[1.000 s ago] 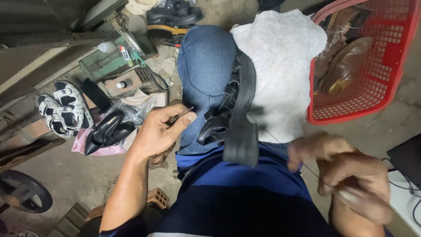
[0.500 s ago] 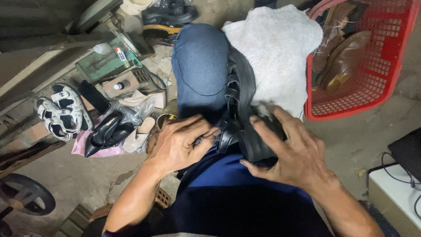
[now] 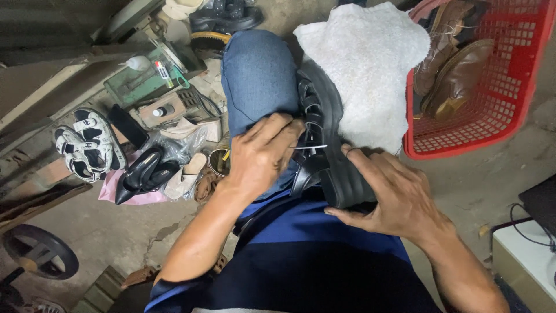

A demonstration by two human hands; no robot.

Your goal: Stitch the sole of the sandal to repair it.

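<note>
Black chunky-soled sandal lying across the person's lap, between a denim-clad knee and a white towel. Left hand rests on its straps, fingers pinching a thin needle (barely visible); right hand grips the sole, fingers curled. Red basket of brown shoes just beside; black pumps on the floor.

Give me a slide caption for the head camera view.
Both hands, left hand and right hand, grip a black chunky-soled sandal on the lap beside a red basket.
</note>
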